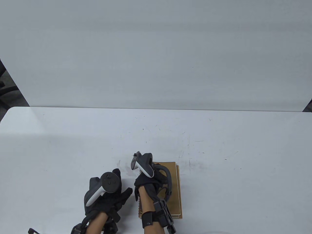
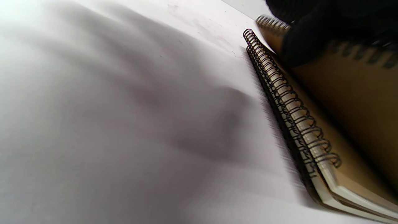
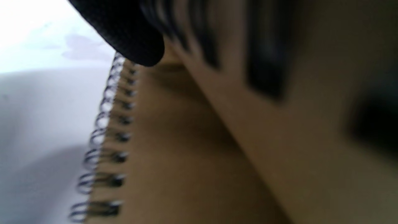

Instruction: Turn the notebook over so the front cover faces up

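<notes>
Two brown spiral notebooks lie stacked near the table's front edge. The top notebook (image 1: 173,180) is raised at its spiral side. My right hand (image 1: 146,181) grips that spiral edge; a gloved fingertip (image 3: 130,34) hooks over the coils. The raised cover (image 3: 279,109) tilts above the lower notebook (image 3: 174,161), which lies flat. In the left wrist view the lower notebook's coil (image 2: 298,124) runs along the table, with the raised notebook (image 2: 357,93) above it. My left hand (image 1: 114,195) rests on the table, fingers spread, just left of the notebooks and holding nothing.
The white table (image 1: 156,136) stretches far to the back and to both sides, with faint scuff marks. A white wall panel (image 1: 156,53) stands behind it. The notebooks sit close to the front edge.
</notes>
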Action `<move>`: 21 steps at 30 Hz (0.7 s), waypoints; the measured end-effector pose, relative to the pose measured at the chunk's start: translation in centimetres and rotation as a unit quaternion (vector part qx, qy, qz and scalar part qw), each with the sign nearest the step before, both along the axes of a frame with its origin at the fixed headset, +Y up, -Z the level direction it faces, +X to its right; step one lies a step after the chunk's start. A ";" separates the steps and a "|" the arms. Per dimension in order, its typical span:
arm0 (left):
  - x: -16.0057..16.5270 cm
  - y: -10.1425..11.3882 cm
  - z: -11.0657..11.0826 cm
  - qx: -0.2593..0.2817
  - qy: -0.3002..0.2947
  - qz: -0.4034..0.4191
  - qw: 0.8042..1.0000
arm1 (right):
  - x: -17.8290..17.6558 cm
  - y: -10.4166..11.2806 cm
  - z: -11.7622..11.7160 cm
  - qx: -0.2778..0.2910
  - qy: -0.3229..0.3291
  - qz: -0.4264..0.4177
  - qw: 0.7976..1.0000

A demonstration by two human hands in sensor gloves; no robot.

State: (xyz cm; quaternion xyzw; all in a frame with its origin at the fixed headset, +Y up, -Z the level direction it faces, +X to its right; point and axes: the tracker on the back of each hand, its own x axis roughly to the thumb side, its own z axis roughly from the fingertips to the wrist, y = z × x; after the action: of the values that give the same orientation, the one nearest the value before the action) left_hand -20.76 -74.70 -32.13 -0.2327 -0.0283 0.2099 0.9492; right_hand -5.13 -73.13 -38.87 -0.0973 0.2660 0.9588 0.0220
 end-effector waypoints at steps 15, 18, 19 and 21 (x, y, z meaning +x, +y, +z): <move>0.0 -0.2 -0.2 -0.010 -0.010 -0.004 1.000 | 4.4 3.1 1.6 0.097 0.040 -0.121 0.987; 0.3 -0.4 -0.3 -0.010 -0.027 -0.003 1.000 | 6.5 4.9 2.4 0.129 0.056 -0.143 0.980; 0.4 -0.4 -0.3 -0.007 -0.034 -0.008 0.999 | 7.6 5.5 2.8 0.151 0.062 -0.157 0.974; 0.5 -0.4 -0.4 0.005 -0.045 -0.020 0.999 | 9.5 6.5 3.6 0.182 0.068 -0.167 0.967</move>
State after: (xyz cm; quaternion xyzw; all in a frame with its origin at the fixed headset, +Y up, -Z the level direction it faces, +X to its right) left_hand -20.22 -75.06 -32.49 -0.2380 -0.0671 0.1802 0.9520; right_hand 4.41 -66.68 -35.27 0.0195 0.0999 0.9782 0.1809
